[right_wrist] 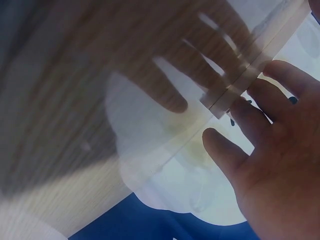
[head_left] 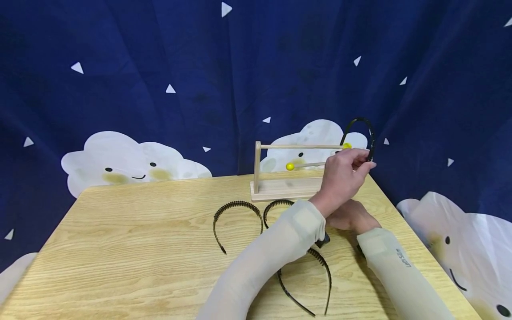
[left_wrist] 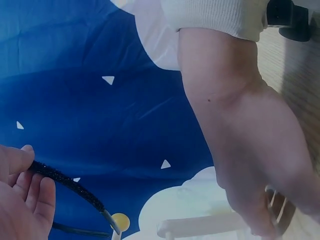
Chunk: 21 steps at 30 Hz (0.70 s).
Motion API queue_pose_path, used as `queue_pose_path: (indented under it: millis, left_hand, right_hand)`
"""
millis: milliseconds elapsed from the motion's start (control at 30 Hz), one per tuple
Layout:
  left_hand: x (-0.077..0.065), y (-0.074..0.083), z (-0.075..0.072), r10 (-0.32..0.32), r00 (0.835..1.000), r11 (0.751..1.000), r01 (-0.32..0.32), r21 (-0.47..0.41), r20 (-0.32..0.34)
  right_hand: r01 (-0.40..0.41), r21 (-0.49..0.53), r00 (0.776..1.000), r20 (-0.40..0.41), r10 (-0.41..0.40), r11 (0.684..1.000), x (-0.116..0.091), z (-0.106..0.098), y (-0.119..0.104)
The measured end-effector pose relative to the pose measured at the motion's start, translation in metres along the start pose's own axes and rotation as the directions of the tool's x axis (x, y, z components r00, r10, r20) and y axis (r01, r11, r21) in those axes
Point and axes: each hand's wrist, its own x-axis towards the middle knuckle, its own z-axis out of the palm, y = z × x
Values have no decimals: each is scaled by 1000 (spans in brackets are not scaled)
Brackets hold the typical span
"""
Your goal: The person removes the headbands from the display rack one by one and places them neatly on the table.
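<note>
My left hand (head_left: 343, 177) pinches a black headband (head_left: 373, 138) between thumb and fingers, holding it up beside the right end of a wooden stand (head_left: 286, 187). In the left wrist view the headband (left_wrist: 75, 189) looks glittery, and one end is close to a yellow ball (left_wrist: 120, 221). My right hand (head_left: 351, 216) is low at the stand's right end, partly behind the left wrist. The right wrist view shows its fingers (right_wrist: 250, 120) spread and mostly straight at the end of the stand's base (right_wrist: 217, 104); firm contact is unclear.
Dark toothed headbands lie on the wooden table (head_left: 140, 244): one at the left (head_left: 238, 203), one partly behind the left sleeve (head_left: 276, 203), one nearer the front (head_left: 329, 271). The stand's lower rod ends in a yellow ball (head_left: 290, 166). A blue curtain (head_left: 240, 66) hangs behind.
</note>
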Motion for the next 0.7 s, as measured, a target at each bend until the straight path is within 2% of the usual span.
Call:
queue_pose_path:
  millis: [300,500,700]
  left_hand:
    - [-8,5,-12,-8,1000,999,8,-37,1]
    - [-16,8,-23,-21,1000,998,22,-61,9]
    - [-22,9,-34,-14,1000,999,15,-44,28]
  right_hand:
    - [7,-33,1000,14,-6,999,0,0,-1]
    - [-24,-5,1000,9,24,1000,0,0,-2]
    - [-40,19,999,4,40,999,0,0,-5]
